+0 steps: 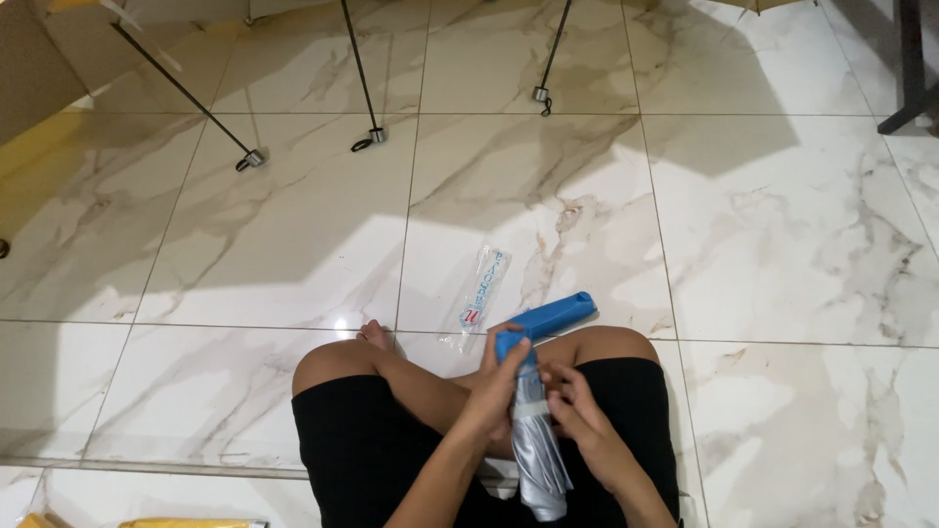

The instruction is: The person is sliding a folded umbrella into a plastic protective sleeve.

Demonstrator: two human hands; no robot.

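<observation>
Between the crossed legs, the left hand (499, 383) grips a folded silver umbrella (540, 452) near its blue handle (513, 344); the right hand (579, 413) pinches its fabric. Beyond them lie a blue sleeve (556, 315) and plastic wrapper (479, 293).

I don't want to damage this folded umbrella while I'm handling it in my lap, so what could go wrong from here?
1. The left hand grips only the top of the silver folded umbrella, so its loose lower fabric could bunch or snag.
2. The right hand has fingers pressed against the folds and might get pinched.
3. The blue sleeve lies close by the knee and could get knocked away.
</observation>
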